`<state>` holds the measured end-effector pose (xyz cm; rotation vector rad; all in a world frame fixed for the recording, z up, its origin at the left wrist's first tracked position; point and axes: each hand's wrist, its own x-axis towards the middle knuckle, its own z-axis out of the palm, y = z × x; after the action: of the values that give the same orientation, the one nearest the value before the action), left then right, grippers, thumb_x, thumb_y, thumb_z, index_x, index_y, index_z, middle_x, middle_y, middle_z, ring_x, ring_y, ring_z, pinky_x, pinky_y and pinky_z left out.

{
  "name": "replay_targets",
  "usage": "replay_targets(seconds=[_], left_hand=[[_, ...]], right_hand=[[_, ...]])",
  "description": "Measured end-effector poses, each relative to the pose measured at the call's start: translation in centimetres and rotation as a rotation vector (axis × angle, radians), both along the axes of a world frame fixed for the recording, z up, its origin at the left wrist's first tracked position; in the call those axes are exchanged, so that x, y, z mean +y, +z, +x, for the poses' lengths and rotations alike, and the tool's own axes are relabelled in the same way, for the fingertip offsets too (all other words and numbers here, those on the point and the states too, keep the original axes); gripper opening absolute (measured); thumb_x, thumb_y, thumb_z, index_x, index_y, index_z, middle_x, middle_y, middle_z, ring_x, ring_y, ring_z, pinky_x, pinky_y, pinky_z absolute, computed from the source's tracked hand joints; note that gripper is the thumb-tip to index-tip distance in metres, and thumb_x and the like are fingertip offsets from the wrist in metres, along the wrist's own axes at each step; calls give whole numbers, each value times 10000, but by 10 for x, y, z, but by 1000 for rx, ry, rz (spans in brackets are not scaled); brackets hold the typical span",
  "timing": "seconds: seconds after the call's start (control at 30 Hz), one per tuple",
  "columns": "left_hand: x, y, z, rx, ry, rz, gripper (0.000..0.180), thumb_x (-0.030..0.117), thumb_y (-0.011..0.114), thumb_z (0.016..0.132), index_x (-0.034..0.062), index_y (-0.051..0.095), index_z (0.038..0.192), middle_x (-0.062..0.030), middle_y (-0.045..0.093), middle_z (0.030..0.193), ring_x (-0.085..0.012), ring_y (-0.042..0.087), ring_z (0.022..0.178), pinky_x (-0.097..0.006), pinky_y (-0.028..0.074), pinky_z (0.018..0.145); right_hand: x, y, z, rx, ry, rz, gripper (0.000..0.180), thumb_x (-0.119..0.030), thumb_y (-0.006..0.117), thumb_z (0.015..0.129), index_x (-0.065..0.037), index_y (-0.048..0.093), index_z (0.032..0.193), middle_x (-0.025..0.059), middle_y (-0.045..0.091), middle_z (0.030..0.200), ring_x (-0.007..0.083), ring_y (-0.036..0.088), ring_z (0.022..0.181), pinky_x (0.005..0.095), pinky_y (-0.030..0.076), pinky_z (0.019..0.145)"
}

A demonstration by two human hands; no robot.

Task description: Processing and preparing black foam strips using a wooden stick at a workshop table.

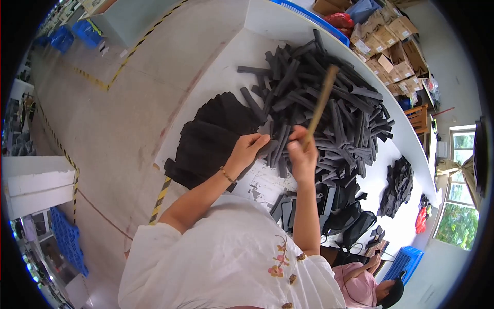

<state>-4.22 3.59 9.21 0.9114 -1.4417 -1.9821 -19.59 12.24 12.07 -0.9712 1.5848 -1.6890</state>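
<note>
My left hand (250, 149) is closed in a pinch on the end of a dark grey fabric strip (268, 148). My right hand (302, 157), fingers wrapped round it, grips a thin wooden stick (323, 102) that points up and away and is blurred. The two hands are a short way apart, over the near edge of a large heap of dark grey tube-like fabric strips (337, 110). Beside my left hand lies a fanned-out stack of flat black fabric pieces (213, 136). The far end of the strip in my left hand is hard to make out against the heap.
The white table (216, 77) has a raised back wall. Black padded pieces (345, 216) and another dark pile (397, 186) lie to the right. A person in pink (357, 286) sits at the lower right near a blue crate (404, 265). Cardboard boxes (386, 36) stand behind.
</note>
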Motion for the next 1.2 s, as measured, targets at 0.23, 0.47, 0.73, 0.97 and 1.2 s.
replay_targets(seconds=[0.23,0.47,0.73,0.97,1.2], left_hand=[[6,-23,1,43,-203,199,382,320,527,954,-2,659,797,-33,605,627,-64,530,520,-219,419,475],[-93,-56,28,-405,-237,-894,154,159,715,730,78,666,851,-56,595,773,-213,589,734,-321,481,670],[-80,-58,39,-435,-565,-1043,312,152,786,625,105,588,862,-44,540,952,-250,503,958,-353,426,836],[-50,-92,73,-556,-244,-1288,267,134,743,665,118,566,865,-48,502,989,-239,479,1027,-366,383,876],[-67,-88,88,-361,-233,-1085,149,136,701,755,74,661,885,-41,640,907,-226,578,914,-345,428,842]], right_hand=[[-6,2,-9,168,-80,102,134,-157,680,862,-48,602,864,-94,436,679,5,351,593,163,269,517],[4,96,-170,100,-613,-115,169,-235,642,892,-69,611,895,-30,507,624,57,449,522,210,320,445],[48,28,-100,739,-666,262,281,-118,626,896,-28,574,1158,46,643,892,92,562,748,214,443,582],[68,-24,-27,428,-300,407,164,-63,601,891,9,612,1038,-3,518,767,54,415,617,214,363,557],[75,-14,-14,363,76,472,239,-74,584,905,-21,578,1137,-6,526,729,55,458,648,206,387,585]])
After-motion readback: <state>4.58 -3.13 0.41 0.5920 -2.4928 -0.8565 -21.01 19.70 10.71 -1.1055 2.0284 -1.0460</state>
